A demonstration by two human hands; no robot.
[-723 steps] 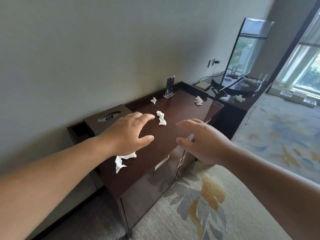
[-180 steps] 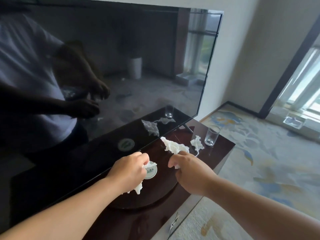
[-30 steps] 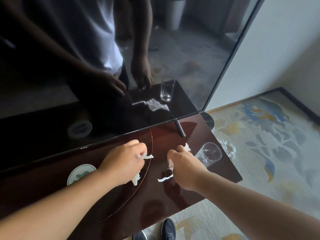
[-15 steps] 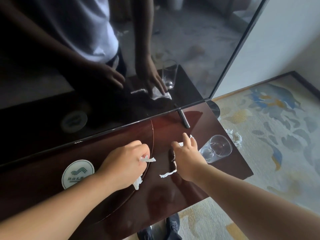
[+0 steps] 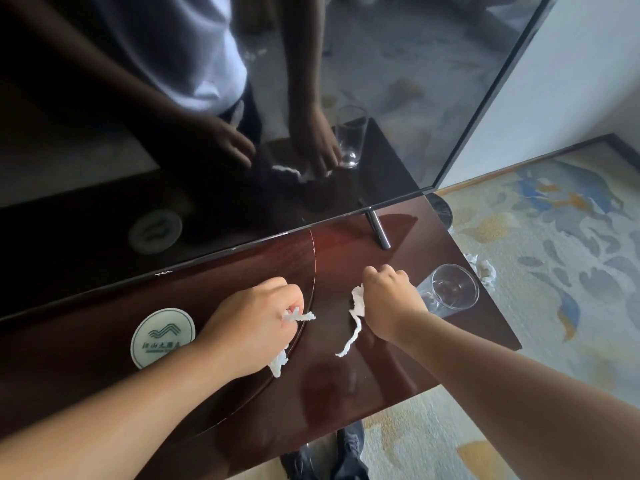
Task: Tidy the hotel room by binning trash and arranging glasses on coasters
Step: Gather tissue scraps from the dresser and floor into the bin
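Trash collecting is under way. The left hand's (image 5: 256, 320) grip is clamped on paper scraps (image 5: 298, 316), and the right hand's (image 5: 391, 303) on a tissue strip (image 5: 356, 304). The glass (image 5: 450, 289) stands on the table (image 5: 398, 368) at 3 o'clock from the right hand, not yet on the coaster (image 5: 162, 337) at 9 o'clock. A crumpled tissue (image 5: 483, 268) lies on the carpet.

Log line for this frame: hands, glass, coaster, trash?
left hand: grips tissue scraps | right hand: grips tissue strip | glass: on table, off coaster | coaster: bare | floor tissue: not binned

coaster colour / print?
White coaster with a green wave logo and green characters; the head view shows it clearly, left of the left hand.
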